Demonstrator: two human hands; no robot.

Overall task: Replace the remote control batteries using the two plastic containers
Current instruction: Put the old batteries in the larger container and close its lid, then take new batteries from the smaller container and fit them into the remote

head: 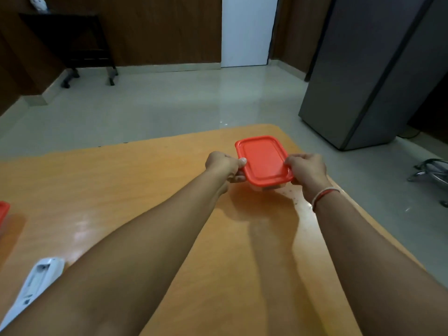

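A clear plastic container with a red lid (263, 160) is near the far right corner of the orange table (135, 197). My left hand (224, 166) grips its left edge, thumb on the lid's rim. My right hand (306, 169) grips its right edge, fingers curled over the lid. What is inside the container is hidden. A white remote control (36, 283) lies back-up at the near left, its battery compartment showing. The red corner of a second container (3, 210) peeks in at the left edge.
The table's right edge runs diagonally close beside my right forearm. A grey cabinet (373, 76) stands on the floor to the right, a chair base (431, 172) at far right, and a dark rolling stand (72, 42) at the back left.
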